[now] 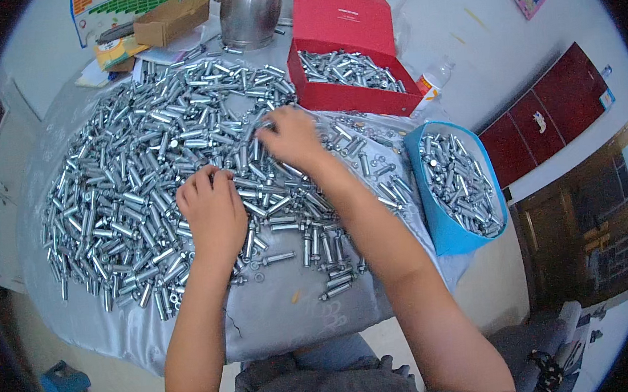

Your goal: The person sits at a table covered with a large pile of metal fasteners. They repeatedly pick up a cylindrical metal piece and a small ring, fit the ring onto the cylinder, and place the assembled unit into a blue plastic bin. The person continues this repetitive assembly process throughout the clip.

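Observation:
A large heap of silvery expansion bolts (130,165), metal sleeves with nuts and washers, spreads over the cloth-covered table (265,323). My left hand (214,216) rests low on the middle of the heap, fingers curled down and closed; their tips are hidden among the bolts. Farther off and to the right, my right hand (292,138) bends over the heap's right edge, thumb and fingers drawn together. Whatever it grips is too small to tell. Between my forearms lies a looser group of bolts (317,247), some side by side, beside single nuts.
An open red box (355,102) of bolts stands at the back right, near a plastic bottle (435,78). A blue container (443,220) full of bolts is at the right edge. Behind the heap are a metal pot (249,15) and a cardboard box (171,22). A blue stool (69,388) stands lower left.

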The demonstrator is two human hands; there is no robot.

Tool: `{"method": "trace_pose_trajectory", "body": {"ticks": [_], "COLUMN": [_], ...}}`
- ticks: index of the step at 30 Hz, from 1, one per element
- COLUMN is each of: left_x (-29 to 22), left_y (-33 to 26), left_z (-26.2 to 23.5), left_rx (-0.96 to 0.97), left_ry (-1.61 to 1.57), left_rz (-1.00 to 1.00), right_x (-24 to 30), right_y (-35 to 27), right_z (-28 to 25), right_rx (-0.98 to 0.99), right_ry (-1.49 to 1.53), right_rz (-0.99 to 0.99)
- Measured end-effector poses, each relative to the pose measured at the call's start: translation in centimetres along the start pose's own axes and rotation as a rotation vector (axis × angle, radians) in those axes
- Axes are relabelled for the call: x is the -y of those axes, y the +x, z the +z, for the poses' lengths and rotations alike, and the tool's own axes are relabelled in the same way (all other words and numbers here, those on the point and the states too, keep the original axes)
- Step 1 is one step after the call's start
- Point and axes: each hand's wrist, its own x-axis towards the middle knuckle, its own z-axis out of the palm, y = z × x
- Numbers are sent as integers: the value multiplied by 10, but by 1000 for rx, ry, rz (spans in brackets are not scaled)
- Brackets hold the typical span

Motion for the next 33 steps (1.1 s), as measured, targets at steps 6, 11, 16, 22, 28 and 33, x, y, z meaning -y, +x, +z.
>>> {"method": "trace_pose_trajectory", "body": {"ticks": [6,11,16,22,28,33], "left_x": [-2,0,-1,0,1,0], "left_y": [1,0,0,0,0,0], "left_z": [-3,-3,-2,-4,-4,-5], "left_rx": [41,44,35,27,14,14], "left_ry": [-2,-6,-22,-5,-1,7], "left_rz": [2,-5,9,10,14,20], "right_x": [16,7,-44,-55,-42,-32], "right_y": [-16,-26,-30,-26,-16,23], "right_z": [11,-28,-47,-44,-43,-36], "right_rx": [-43,-3,-30,25,31,-90], "right_ry": [11,159,263,370,289,-346], "right_rz": [-85,-132,-34,11,-79,-233]}}
